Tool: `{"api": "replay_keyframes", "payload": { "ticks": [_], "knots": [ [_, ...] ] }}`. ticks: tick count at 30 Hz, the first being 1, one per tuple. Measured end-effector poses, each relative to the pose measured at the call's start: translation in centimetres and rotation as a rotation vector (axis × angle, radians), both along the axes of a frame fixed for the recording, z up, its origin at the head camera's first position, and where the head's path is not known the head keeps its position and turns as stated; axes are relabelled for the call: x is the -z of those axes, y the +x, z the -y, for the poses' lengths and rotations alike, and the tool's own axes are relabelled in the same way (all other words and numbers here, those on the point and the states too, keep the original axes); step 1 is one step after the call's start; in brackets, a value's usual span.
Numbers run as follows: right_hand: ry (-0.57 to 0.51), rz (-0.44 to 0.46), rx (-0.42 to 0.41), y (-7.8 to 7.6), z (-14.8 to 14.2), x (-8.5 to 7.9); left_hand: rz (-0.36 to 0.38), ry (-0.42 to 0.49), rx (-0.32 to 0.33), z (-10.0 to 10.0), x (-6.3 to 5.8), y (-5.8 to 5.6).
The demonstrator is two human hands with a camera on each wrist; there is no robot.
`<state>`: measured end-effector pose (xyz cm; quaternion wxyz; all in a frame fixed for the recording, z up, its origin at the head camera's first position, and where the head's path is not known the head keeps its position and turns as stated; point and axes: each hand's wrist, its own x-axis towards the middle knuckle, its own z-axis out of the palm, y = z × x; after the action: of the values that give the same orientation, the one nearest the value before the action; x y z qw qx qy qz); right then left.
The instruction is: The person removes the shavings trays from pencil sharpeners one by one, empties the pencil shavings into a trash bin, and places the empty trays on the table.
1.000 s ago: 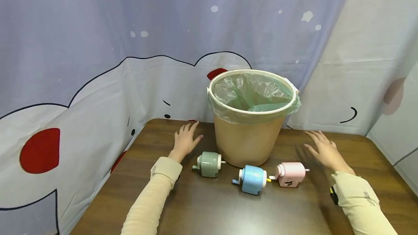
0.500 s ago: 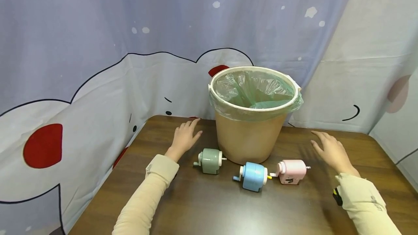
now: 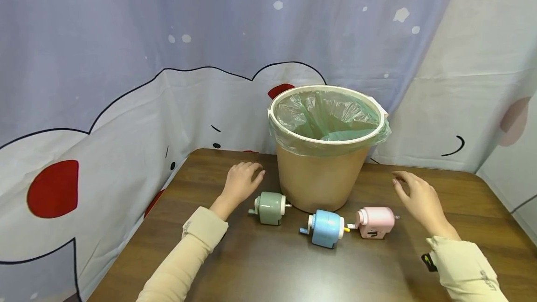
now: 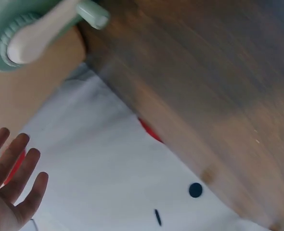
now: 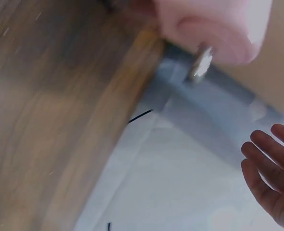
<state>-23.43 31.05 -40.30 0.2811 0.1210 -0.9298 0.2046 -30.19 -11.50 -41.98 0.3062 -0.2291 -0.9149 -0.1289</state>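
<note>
Three crank-handled pencil sharpeners stand in a row: a green one (image 3: 270,208), a blue one (image 3: 326,228) with a short yellow end sticking out, and a pink one (image 3: 375,223) with a silvery end. Just behind and left of the green sharpener is my left hand (image 3: 241,181), fingers loosely bent, holding nothing. My right hand (image 3: 423,202) hovers right of the pink sharpener, its fingers relaxed and apart from it. In the left wrist view the green sharpener's crank (image 4: 41,33) shows close up; the right wrist view shows the pink sharpener's body (image 5: 219,29).
Behind the sharpeners stands a beige bin (image 3: 319,181) lined with a thin green plastic bag (image 3: 335,120). The brown wooden table (image 3: 268,269) ends at a patterned curtain (image 3: 209,106) along the back and left.
The view has tilted slightly. Fingers of my left hand have bent from spread to more curled, and the hand has drawn back a little. My right hand's fingers also curve more.
</note>
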Motion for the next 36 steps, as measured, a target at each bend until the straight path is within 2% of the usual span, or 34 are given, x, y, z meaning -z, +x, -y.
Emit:
{"api": "replay_keyframes", "payload": {
  "ticks": [7,13,18,21,25,28,33,36],
  "knots": [
    [-0.032,-0.129,-0.052,1.7,2.9,-0.8,-0.078,0.017,0.048,-1.5,-0.4,1.6],
    [-0.048,-0.215,-0.064,3.0,4.9,-1.1,-0.079,0.018,0.063,-2.3,-0.1,3.1],
    [-0.037,-0.267,-0.106,3.9,6.9,-1.6,-0.09,-0.002,0.129,-2.5,0.3,3.7],
    [0.013,-0.294,-0.151,4.5,8.1,-1.8,-0.017,-0.029,0.183,-2.4,0.6,3.9],
    [0.041,-0.32,-0.224,5.3,9.3,-1.7,0.167,-0.049,0.238,-2.3,0.8,4.0],
    [0.042,-0.34,-0.27,5.7,9.9,-1.5,0.269,-0.079,0.255,-2.3,1.0,4.1],
    [0.037,-0.374,-0.347,6.0,10.8,-1.2,0.353,-0.171,0.233,-2.5,1.4,3.9],
    [0.047,-0.37,-0.369,6.2,11.3,-0.9,0.367,-0.207,0.212,-2.5,1.6,3.9]
  ]
}}
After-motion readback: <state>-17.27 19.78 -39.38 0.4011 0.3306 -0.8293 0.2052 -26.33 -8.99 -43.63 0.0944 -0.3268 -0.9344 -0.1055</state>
